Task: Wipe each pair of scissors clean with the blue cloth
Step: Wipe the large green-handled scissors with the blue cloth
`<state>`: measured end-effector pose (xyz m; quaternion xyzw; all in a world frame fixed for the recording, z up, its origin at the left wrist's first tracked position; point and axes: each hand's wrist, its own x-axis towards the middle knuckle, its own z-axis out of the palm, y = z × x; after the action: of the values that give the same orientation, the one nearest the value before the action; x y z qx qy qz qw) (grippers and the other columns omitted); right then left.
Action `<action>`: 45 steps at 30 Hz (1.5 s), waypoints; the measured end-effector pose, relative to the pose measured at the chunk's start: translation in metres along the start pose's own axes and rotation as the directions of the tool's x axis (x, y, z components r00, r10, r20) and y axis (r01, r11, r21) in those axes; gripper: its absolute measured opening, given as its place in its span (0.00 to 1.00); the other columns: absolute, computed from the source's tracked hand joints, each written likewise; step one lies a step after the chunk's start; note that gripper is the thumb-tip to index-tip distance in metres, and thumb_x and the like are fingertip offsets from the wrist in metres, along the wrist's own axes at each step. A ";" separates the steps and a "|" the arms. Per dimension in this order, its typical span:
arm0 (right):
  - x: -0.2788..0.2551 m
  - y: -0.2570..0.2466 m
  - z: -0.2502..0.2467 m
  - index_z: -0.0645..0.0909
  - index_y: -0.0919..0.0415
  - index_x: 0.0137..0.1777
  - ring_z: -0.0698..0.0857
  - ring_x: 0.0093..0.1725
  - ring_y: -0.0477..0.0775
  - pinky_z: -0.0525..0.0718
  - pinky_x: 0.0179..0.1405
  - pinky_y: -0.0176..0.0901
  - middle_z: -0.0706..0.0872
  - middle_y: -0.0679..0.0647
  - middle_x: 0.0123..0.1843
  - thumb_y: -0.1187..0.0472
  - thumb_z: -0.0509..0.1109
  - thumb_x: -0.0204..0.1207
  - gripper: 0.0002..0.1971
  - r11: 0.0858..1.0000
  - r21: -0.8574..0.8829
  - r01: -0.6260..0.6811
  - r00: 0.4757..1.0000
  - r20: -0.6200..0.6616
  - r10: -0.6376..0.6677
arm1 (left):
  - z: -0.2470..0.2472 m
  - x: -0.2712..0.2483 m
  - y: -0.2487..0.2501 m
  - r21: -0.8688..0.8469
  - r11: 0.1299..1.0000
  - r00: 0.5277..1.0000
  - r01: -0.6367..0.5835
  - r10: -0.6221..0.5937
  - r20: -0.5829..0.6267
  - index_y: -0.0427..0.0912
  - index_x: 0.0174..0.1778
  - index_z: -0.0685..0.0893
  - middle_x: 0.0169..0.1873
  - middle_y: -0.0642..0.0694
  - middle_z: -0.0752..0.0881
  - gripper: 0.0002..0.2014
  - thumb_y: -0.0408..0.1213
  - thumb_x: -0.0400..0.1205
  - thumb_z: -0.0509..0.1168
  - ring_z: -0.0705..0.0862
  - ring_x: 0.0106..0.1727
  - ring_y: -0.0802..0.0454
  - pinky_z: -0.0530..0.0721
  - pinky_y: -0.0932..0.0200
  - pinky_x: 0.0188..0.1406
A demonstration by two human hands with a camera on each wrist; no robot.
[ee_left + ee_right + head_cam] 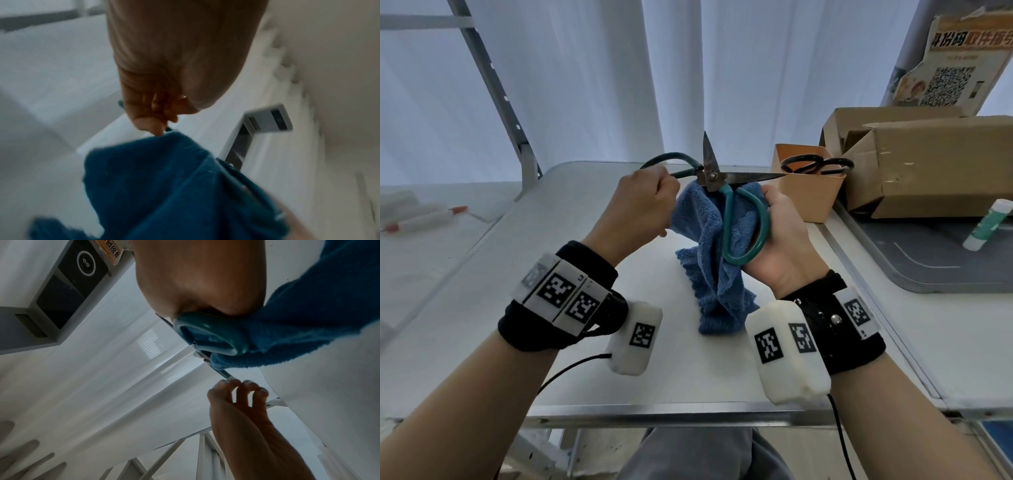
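My left hand [643, 202] pinches one loop of the green-handled steel scissors [714, 178], blades splayed at twelve and three o'clock; my right hand [779, 236] clamps the other loop against the soft blue terry cloth [709, 246]. Stiff, sharp, weighty: I'd hold loops only.

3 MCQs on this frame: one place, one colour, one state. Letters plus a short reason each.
1. Where are the black-handled scissors?
A. flat on the table
B. in the tan bin
C. in the left hand

2. What colour are the handles of the held scissors?
A. teal green
B. red
C. yellow

3. How do the held scissors' blades stand?
A. shut together
B. wrapped in the cloth
C. spread wide open

Answers:
1 B, the black loops stick up out of the bin beside the cardboard box.
2 A, the left hand grips one teal loop and the right hand holds the other against the blue cloth.
3 C, one blade points up, the other sideways.
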<state>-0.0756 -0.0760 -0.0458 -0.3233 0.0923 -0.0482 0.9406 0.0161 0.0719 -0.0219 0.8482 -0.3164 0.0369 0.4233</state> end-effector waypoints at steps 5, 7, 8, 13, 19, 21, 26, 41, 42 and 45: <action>-0.005 0.001 0.006 0.80 0.67 0.70 0.80 0.68 0.65 0.72 0.78 0.59 0.80 0.67 0.75 0.52 0.54 0.85 0.24 0.999 -0.014 -0.033 0.993 0.113 0.035 | 0.001 0.002 0.012 -0.222 0.923 0.938 0.314 -0.266 0.223 0.38 0.48 0.82 0.41 0.41 0.86 0.14 0.40 0.88 0.54 0.83 0.34 0.50 0.83 0.59 0.30; -0.005 0.002 0.005 0.80 0.66 0.69 0.81 0.67 0.64 0.73 0.78 0.56 0.81 0.66 0.73 0.52 0.55 0.85 0.23 0.999 -0.015 -0.035 0.994 0.107 0.037 | 0.001 0.003 0.015 -0.340 0.852 0.907 0.397 -0.308 0.289 0.42 0.50 0.86 0.41 0.45 0.86 0.17 0.51 0.87 0.59 0.82 0.37 0.52 0.82 0.58 0.37; -0.004 0.001 0.004 0.80 0.65 0.67 0.81 0.64 0.62 0.74 0.75 0.53 0.82 0.65 0.70 0.52 0.56 0.85 0.21 0.999 -0.036 -0.031 0.996 0.082 0.034 | 0.002 0.003 0.016 -0.412 0.813 0.902 0.412 -0.301 0.308 0.44 0.50 0.88 0.41 0.48 0.86 0.17 0.53 0.86 0.62 0.82 0.38 0.53 0.81 0.59 0.40; -0.004 0.000 0.009 0.81 0.62 0.63 0.83 0.51 0.57 0.80 0.58 0.49 0.84 0.59 0.56 0.54 0.62 0.83 0.16 0.995 -0.096 -0.030 0.999 0.033 0.033 | 0.006 0.005 0.014 -0.748 0.520 0.907 0.412 -0.313 0.281 0.44 0.51 0.89 0.40 0.51 0.89 0.06 0.41 0.82 0.73 0.81 0.38 0.57 0.74 0.62 0.41; -0.002 0.001 0.011 0.71 0.68 0.80 0.74 0.79 0.64 0.69 0.82 0.58 0.76 0.66 0.79 0.57 0.59 0.86 0.25 0.990 -0.140 -0.022 0.997 0.075 0.033 | 0.011 0.008 0.017 -0.861 0.320 0.876 0.394 -0.414 0.247 0.43 0.49 0.85 0.32 0.52 0.89 0.06 0.36 0.79 0.75 0.82 0.36 0.57 0.77 0.63 0.42; -0.002 0.001 0.009 0.72 0.68 0.80 0.76 0.78 0.63 0.72 0.80 0.56 0.78 0.66 0.77 0.58 0.58 0.87 0.24 0.991 -0.134 -0.028 0.996 0.081 0.039 | 0.012 0.009 0.017 -0.863 0.315 0.868 0.394 -0.435 0.238 0.42 0.54 0.84 0.28 0.53 0.87 0.10 0.36 0.79 0.75 0.79 0.32 0.58 0.75 0.64 0.38; -0.003 0.001 0.010 0.74 0.70 0.76 0.83 0.68 0.62 0.79 0.73 0.57 0.81 0.66 0.73 0.60 0.59 0.85 0.22 0.992 -0.129 0.002 0.999 0.032 0.002 | 0.015 0.005 0.015 -0.878 0.321 0.891 0.355 -0.402 0.213 0.39 0.56 0.86 0.38 0.50 0.90 0.09 0.34 0.81 0.73 0.81 0.31 0.60 0.78 0.66 0.33; 0.003 -0.030 -0.019 0.80 0.61 0.40 0.87 0.49 0.56 0.87 0.61 0.53 0.86 0.57 0.40 0.63 0.68 0.81 0.08 0.944 -0.319 0.085 0.925 -0.326 -0.194 | -0.010 0.008 0.006 -0.938 0.168 0.909 0.303 -0.348 0.231 0.31 0.57 0.82 0.39 0.40 0.85 0.06 0.29 0.87 0.64 0.85 0.36 0.51 0.89 0.64 0.39; 0.005 -0.032 -0.024 0.81 0.61 0.42 0.87 0.48 0.56 0.88 0.58 0.53 0.87 0.57 0.41 0.62 0.69 0.80 0.06 0.932 -0.350 0.092 0.906 -0.359 -0.224 | -0.011 0.008 0.004 -0.940 0.162 0.907 0.300 -0.353 0.229 0.32 0.57 0.82 0.40 0.40 0.85 0.06 0.29 0.87 0.64 0.84 0.37 0.51 0.89 0.64 0.39; 0.012 -0.030 -0.035 0.81 0.68 0.60 0.87 0.43 0.55 0.89 0.39 0.45 0.86 0.60 0.45 0.65 0.70 0.79 0.12 0.868 -0.483 0.111 0.811 -0.461 -0.360 | -0.013 0.007 0.000 -0.942 0.156 0.904 0.298 -0.363 0.226 0.33 0.53 0.83 0.42 0.39 0.85 0.04 0.29 0.87 0.64 0.85 0.39 0.51 0.89 0.64 0.40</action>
<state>-0.0721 -0.1222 -0.0563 -0.5069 0.3182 -0.2341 0.7662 0.0244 0.0779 -0.0116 0.4534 -0.0671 -0.2350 0.8572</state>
